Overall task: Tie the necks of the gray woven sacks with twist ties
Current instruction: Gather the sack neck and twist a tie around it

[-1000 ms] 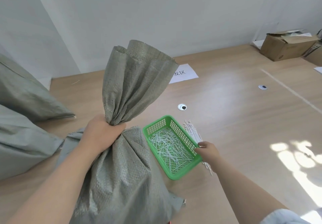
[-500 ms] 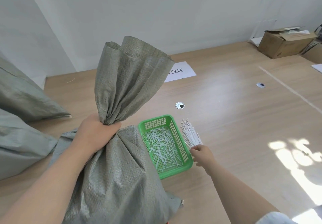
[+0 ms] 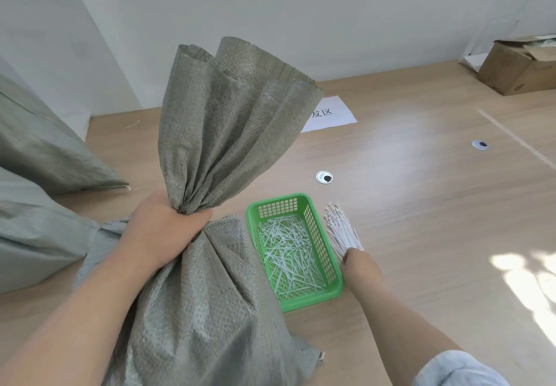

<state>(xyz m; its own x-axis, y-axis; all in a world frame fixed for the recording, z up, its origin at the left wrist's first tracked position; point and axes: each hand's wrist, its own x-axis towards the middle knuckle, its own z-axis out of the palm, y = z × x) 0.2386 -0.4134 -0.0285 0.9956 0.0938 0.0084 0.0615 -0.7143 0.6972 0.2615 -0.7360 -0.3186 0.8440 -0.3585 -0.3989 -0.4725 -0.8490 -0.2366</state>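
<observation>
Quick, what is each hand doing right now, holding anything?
Left hand: closed around the neck of the gray sack.
Right hand: on the white ties beside the basket; grip cannot be told.

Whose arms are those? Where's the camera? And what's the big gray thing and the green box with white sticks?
There is no machine here, just a person. The camera sits on their head and looks down, so you see their own two arms. The left hand squeezes the neck of a gray sack that stands on the wooden table, so its top fans out. Beside it is a green basket with loose white strips inside. Right of the basket lies a bundle of white ties; the right hand touches its near end. Its fingers are hidden, so I cannot tell whether it has grabbed one. Other gray sacks lie at the left, and a cardboard box sits far right.
</observation>
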